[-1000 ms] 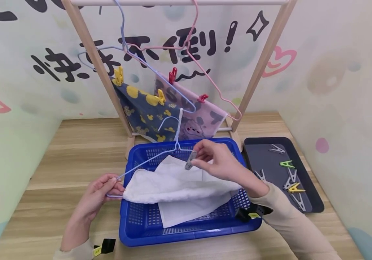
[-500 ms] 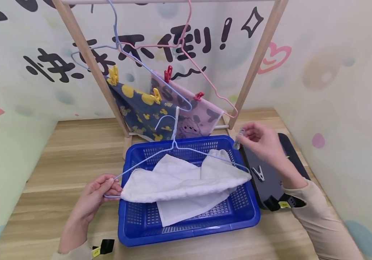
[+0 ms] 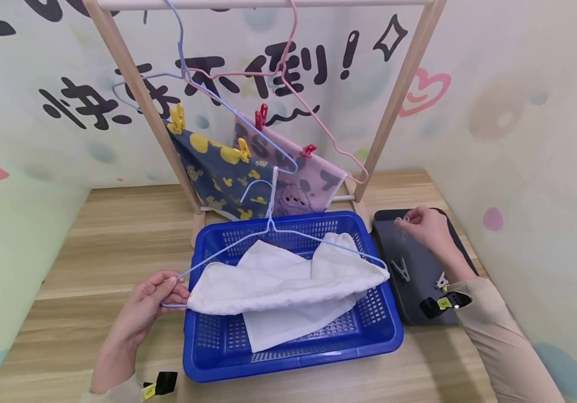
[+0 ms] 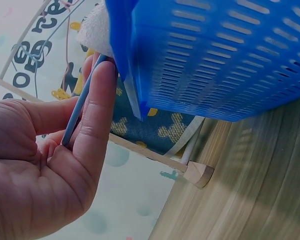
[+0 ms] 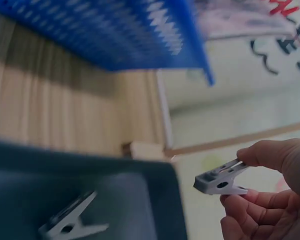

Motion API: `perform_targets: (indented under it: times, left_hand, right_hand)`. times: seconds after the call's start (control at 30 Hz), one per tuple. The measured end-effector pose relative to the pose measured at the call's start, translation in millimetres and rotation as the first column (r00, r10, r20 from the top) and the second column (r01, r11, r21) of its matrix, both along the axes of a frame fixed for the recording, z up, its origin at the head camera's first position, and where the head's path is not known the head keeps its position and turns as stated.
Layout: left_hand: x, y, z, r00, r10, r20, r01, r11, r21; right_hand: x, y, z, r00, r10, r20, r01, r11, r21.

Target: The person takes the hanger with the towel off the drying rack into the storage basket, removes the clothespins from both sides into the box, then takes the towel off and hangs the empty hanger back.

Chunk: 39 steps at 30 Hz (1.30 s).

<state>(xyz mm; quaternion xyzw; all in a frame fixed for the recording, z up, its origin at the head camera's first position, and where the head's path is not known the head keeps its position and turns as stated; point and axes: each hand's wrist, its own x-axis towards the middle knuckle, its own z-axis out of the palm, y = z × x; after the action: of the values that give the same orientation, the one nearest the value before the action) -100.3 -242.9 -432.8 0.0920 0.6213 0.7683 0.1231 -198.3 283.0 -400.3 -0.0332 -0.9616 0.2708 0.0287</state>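
In the head view my left hand (image 3: 154, 296) grips the left end of a light blue clothes hanger (image 3: 270, 221). A white towel (image 3: 268, 291) is draped over its lower bar. The left wrist view shows the hanger bar (image 4: 78, 109) between thumb and fingers. My right hand (image 3: 431, 230) is over the far part of a dark tray (image 3: 419, 288). Between its thumb and fingers it pinches a grey clothespin (image 5: 221, 181), clear in the right wrist view. Hanger and towel lie over a blue basket (image 3: 288, 366).
Loose clothespins lie in the tray, among them a grey clothespin (image 3: 400, 270); my right arm hides part of the tray. Behind the basket stands a wooden rack (image 3: 394, 106). From it hang a blue patterned towel (image 3: 217, 173) and a pink towel (image 3: 313, 173), clipped on hangers.
My right hand, holding the clothespin, has moved right from above the towel to over the tray. The left hand keeps its grip on the hanger.
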Motion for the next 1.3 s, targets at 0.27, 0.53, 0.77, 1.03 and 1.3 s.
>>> perform_targets:
  times: [0.27, 0.53, 0.77, 1.03, 1.3]
  left_hand:
    - [0.4, 0, -0.7, 1.000, -0.013, -0.009, 0.013, 1.000, 0.026]
    - [0.6, -1, -1.8, 1.000, -0.001, 0.005, 0.001, 1.000, 0.024]
    - [-0.2, -1, -2.2, 1.000, -0.005, 0.007, 0.005, 0.999, 0.034]
    - [0.3, -1, -1.8, 1.000, -0.007, 0.007, 0.007, 1.000, 0.025]
    - [0.6, -1, -1.9, 1.000, -0.006, 0.005, 0.006, 1.000, 0.023]
  right_hand:
    - [-9.7, 17, -30.2, 0.988, -0.082, 0.129, 0.072, 0.994, 0.080]
    - [-14.8, 32, -55.1, 0.968, -0.124, 0.218, 0.100, 0.988, 0.119]
    - [-15.7, 35, -65.1, 0.970, -0.113, 0.217, 0.089, 0.989, 0.117]
    - [-15.6, 33, -68.8, 0.978, -0.078, 0.193, 0.048, 0.987, 0.152]
    - [-14.2, 31, -71.1, 0.979, -0.066, 0.191, 0.042, 0.991, 0.127]
